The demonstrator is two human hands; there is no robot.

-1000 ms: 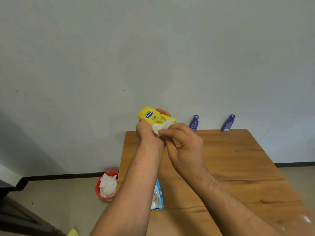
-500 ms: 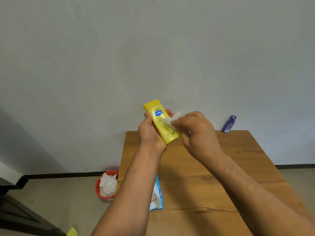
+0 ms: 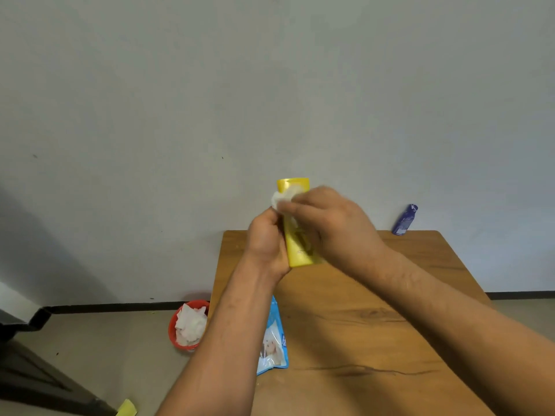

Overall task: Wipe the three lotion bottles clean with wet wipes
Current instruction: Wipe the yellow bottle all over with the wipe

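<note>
While the left hand (image 3: 265, 238) grips the lower half of the yellow lotion bottle (image 3: 295, 244), fingers curled round its side, the right hand (image 3: 330, 226) lies across the front of the bottle and holds a white wet wipe (image 3: 280, 199) against its upper end. The two hands are close together, both clamped on the bottle, which is held roughly upright in the air above the far part of the wooden table (image 3: 375, 325). The right hand is blurred, so its fingers probably pinch the wipe, though exactly how they lie cannot be told. A blue bottle (image 3: 404, 220) stands tilted at the far right corner of the table, against the wall and well apart from the hands. A blue wipes pack (image 3: 274, 340) lies near the table's left edge, partly hidden by the left forearm. On the floor beside the table sits a red bin (image 3: 172, 328) holding crumpled white wipes (image 3: 190, 325).
</note>
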